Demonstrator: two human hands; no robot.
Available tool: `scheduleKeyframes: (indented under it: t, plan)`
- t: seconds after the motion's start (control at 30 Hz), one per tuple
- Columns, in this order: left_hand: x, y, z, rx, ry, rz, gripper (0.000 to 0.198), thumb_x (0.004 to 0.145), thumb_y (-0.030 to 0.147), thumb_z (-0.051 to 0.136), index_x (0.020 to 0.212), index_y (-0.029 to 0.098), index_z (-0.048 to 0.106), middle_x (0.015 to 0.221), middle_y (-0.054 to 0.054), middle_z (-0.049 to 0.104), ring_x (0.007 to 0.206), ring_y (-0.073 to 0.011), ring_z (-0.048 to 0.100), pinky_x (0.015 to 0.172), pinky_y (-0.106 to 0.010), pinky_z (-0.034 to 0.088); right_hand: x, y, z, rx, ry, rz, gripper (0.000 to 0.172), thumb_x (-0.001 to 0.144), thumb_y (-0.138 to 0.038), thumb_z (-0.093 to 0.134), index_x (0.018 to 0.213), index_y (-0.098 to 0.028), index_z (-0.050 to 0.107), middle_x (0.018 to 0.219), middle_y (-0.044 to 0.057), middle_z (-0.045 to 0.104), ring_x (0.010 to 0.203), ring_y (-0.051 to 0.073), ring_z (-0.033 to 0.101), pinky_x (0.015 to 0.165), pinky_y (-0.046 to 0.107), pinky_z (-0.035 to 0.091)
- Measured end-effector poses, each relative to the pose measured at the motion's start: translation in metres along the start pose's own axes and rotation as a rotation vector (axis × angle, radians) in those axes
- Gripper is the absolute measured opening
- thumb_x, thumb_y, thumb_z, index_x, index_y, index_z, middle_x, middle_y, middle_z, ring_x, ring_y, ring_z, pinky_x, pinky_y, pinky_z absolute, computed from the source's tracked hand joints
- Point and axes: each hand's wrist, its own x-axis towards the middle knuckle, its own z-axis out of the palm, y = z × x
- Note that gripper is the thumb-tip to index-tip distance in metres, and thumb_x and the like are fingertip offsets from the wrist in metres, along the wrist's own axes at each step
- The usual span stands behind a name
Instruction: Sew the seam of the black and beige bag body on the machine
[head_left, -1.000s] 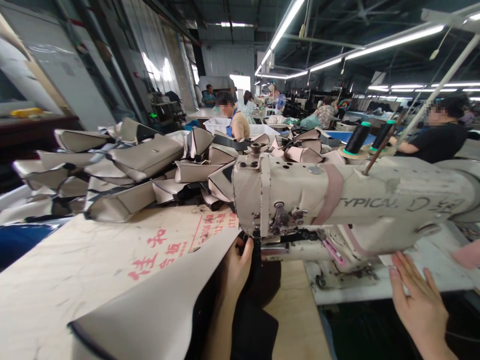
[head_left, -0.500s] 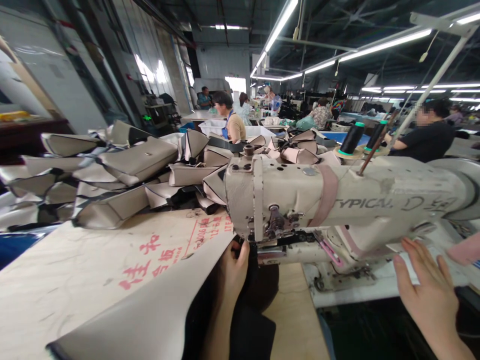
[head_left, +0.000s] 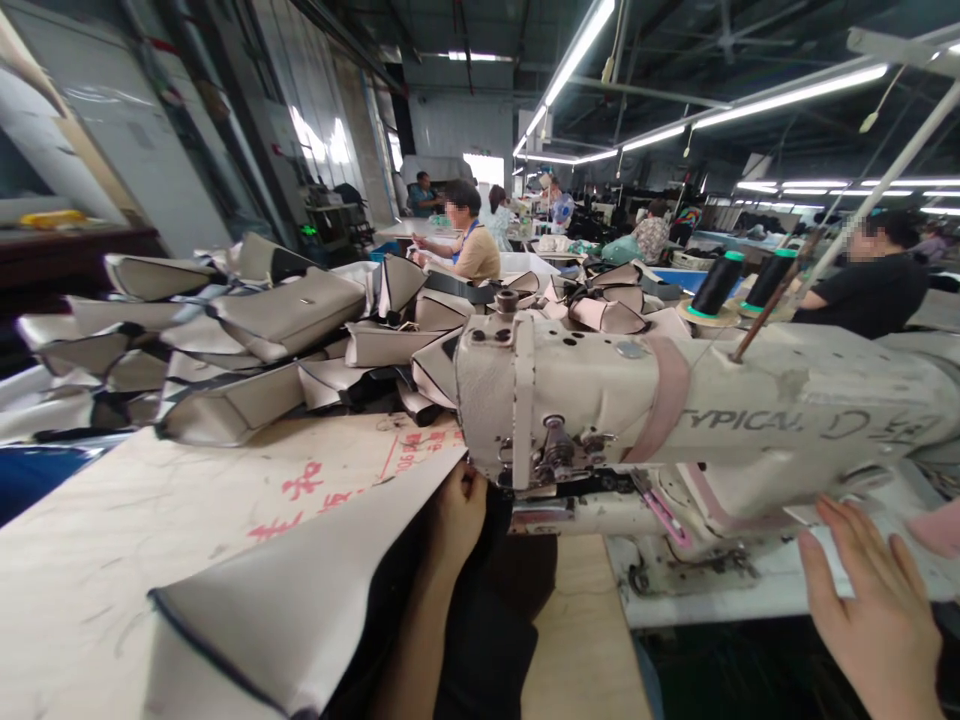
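Noting the left hand (head_left: 457,525) clenching a taupe faux-leather bag panel (head_left: 292,610) with dark edge binding, its fingers (head_left: 471,490) curling around the panel's edge just in front of the presser foot (head_left: 544,515) of an industrial sewing machine (head_left: 637,410). Panel is lying across the front left corner of the wooden surface (head_left: 581,640), partly over a printed sheet (head_left: 150,540) with red characters. Black material (head_left: 480,640) is hanging below the hand. Right hand (head_left: 862,610) is staying open, fingers (head_left: 840,540) spread and touching nothing visible, just off the front edge of the white machine table (head_left: 750,590). Narrow strip of bare wood is showing between panel and table. Heaped bag pieces (head_left: 262,340) are crowding the far side, behind the machine's left end; thread cones (head_left: 716,285) are standing beyond it. Co-workers (head_left: 469,235) are sitting well back.
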Motion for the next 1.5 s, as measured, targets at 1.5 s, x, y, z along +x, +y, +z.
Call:
scheduleKeyframes:
  t: [1.5]
  plan:
    - [-0.011, -0.008, -0.004, 0.098, 0.033, 0.137, 0.013, 0.086, 0.019, 0.039, 0.085, 0.019, 0.052, 0.087, -0.008, 0.067, 0.085, -0.0182, 0.064, 0.08, -0.029, 0.047, -0.003, 0.021, 0.004, 0.105, 0.105, -0.057, 0.041, 0.087, -0.038, 0.045, 0.124, -0.024, 0.053, 0.113, 0.008, 0.061, 0.103, 0.031, 0.057, 0.1, 0.054, 0.032]
